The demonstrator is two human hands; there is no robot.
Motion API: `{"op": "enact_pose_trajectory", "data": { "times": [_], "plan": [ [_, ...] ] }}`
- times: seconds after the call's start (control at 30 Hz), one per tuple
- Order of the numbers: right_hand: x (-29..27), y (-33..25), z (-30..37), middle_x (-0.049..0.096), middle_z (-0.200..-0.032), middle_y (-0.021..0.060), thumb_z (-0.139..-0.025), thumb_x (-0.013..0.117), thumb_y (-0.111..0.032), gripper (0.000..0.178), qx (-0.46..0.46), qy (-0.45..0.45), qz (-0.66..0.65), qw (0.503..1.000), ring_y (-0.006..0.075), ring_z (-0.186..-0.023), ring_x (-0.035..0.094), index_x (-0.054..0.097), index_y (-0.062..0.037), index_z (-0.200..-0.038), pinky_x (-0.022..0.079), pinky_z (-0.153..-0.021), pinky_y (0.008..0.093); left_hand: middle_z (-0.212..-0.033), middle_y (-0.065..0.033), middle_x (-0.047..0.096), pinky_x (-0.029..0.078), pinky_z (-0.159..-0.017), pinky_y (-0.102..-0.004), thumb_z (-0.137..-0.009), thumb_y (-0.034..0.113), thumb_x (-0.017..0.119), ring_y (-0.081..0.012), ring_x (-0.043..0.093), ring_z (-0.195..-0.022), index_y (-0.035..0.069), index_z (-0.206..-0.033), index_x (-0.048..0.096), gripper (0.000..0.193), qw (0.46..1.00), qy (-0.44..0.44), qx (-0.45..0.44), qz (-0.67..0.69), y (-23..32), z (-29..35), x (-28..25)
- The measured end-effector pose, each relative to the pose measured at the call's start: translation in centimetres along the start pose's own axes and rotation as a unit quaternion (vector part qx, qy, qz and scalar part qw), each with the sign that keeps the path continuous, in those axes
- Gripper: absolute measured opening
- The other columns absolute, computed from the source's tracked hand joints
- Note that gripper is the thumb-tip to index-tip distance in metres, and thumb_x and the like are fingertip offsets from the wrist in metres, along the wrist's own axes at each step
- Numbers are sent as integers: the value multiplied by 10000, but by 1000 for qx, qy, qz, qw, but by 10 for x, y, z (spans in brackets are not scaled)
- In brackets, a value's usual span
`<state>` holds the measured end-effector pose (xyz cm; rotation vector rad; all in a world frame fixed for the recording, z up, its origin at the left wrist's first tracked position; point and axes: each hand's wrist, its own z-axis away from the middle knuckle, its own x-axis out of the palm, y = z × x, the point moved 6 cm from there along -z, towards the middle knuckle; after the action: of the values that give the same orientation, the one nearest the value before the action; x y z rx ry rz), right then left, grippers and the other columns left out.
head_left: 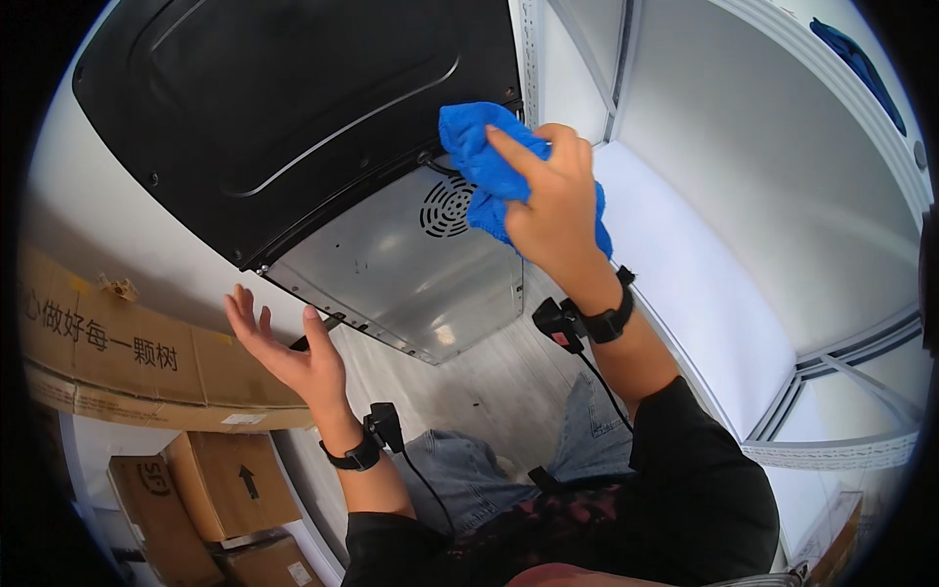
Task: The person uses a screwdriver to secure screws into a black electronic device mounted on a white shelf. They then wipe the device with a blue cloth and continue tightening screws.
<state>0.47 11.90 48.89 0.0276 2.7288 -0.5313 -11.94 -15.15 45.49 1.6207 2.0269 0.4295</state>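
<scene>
My right hand (559, 210) grips a crumpled blue cloth (481, 147), its index finger stretched over the fabric. The cloth is in front of the right edge of a large black panel (323, 98) on a metal appliance; whether it touches the panel I cannot tell. Below the panel is the appliance's silver metal face (391, 264), with a round slotted vent (448, 207) partly behind the cloth. My left hand (303, 364) is raised near the panel's lower left corner, fingers spread, holding nothing. Each wrist wears a black strap with a small device and a cable.
At the left lies a long cardboard box (127, 342), with smaller cardboard boxes (240, 484) below it. White shelving (685, 264) with metal frame rails stands at the right. A dark blue cloth (859, 73) hangs at the upper right. Grey wood-look flooring (469, 391) shows beneath my arms.
</scene>
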Motion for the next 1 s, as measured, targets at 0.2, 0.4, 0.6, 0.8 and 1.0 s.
{"op": "enact_pose_trajectory", "data": {
  "times": [0.2, 0.4, 0.6, 0.8, 1.0],
  "plan": [
    [6, -19, 2, 515, -991, 135, -596, 579, 14, 510, -42, -17, 28, 999, 317, -897, 472, 703, -174, -1053, 367, -686, 386, -1356, -187, 456, 310, -1044, -448, -712, 40, 618, -370, 396, -1290, 10, -1223, 544, 517, 958, -188, 202, -75, 73, -24, 63],
    [-13, 22, -9, 529, -987, 160, -640, 568, -21, 469, 7, 3, 65, 998, 339, -882, 484, 692, -147, -1074, 403, -653, 401, -1471, -132, 347, 195, -1109, -481, -713, 39, 626, -319, 261, -1392, 51, -1362, 425, 679, 917, -289, 242, -130, 93, -29, 112],
    [-23, 28, -12, 523, -1011, 165, -591, 568, 16, 548, 3, 8, 72, 997, 349, -867, 493, 682, -148, -1102, 423, -661, 397, -1499, -133, 300, 165, -1105, -537, -710, 51, 642, -348, 230, -1399, 94, -1369, 434, 692, 915, -284, 240, -157, 85, -19, 128],
    [-9, 0, -20, 519, -997, 158, -577, 593, 14, 562, -39, 10, 58, 998, 335, -871, 484, 680, -149, -1107, 391, -642, 396, -1501, -134, 297, 148, -1106, -538, -708, 63, 646, -351, 225, -1401, 107, -1363, 447, 686, 913, -283, 236, -173, 82, -18, 132],
    [0, -17, -24, 513, -1024, 160, -588, 602, 8, 536, -59, -43, 37, 997, 339, -891, 480, 676, -152, -1095, 386, -689, 407, -1487, -132, 329, 145, -1102, -539, -709, 68, 647, -344, 228, -1402, 121, -1336, 483, 651, 917, -287, 226, -158, 75, -20, 132]
  ]
}}
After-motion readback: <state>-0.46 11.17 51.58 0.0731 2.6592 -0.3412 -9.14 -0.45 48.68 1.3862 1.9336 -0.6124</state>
